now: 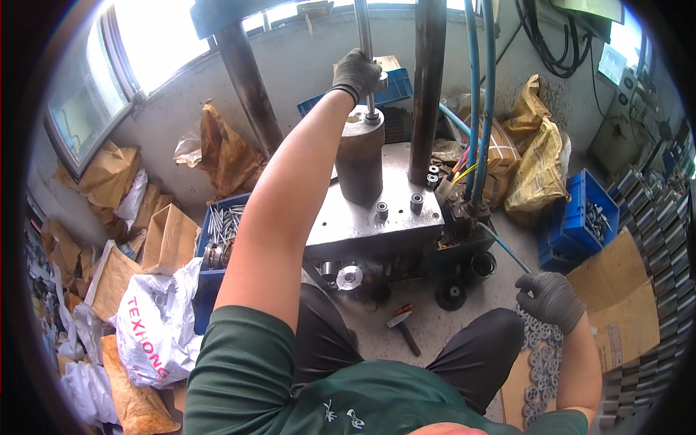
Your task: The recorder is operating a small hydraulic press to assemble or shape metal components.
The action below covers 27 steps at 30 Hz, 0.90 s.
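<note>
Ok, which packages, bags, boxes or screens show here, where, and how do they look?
White sack: floor, lower left, crumpled, red print.
Brown paper bags: left wall, torn.
Yellow-brown bags: right of press, crumpled.
Blue crate: right, metal parts inside.
Flat cardboard: lower right.
Screen: upper right, small.

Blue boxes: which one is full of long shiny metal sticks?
The blue box on the left, just beside the raised left arm, holds long silvery rods. The blue box on the right, near the yellow bags, holds small short metal parts.

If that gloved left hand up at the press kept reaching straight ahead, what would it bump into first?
The left hand already grips the thin vertical steel rod above the dark cylinder. Past the rod, probably the blue crate, then the wall; depth is unclear.
</note>
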{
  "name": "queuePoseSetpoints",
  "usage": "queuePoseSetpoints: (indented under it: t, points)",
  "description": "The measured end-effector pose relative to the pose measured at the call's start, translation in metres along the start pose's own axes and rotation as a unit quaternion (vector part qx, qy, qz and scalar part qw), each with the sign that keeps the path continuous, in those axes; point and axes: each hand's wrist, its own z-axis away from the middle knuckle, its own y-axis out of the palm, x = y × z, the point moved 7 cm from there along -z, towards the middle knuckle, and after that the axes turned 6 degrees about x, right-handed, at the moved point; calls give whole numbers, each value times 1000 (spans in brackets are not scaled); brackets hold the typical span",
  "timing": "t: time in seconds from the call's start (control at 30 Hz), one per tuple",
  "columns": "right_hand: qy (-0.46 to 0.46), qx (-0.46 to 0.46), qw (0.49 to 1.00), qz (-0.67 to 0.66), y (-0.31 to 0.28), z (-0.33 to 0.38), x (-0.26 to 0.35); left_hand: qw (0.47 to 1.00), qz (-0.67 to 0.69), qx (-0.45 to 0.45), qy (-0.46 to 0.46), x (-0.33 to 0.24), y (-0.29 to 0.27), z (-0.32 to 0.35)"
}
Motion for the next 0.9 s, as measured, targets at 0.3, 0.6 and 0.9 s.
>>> queuePoseSetpoints:
  t: [0.3, 0.6, 0.9]
  points:
    - [-12, 72, 996, 49, 16, 4, -6, 999, -34, -6, -7, -1, 2, -2]
    - [-22, 91, 992, 84, 23, 4, -5, 999, -46, -8, 10, 1, 4, -6]
    - [-6, -64, 997, -51, -7, 2, 0, 994, -98, 9, 35, 8, 14, -16]
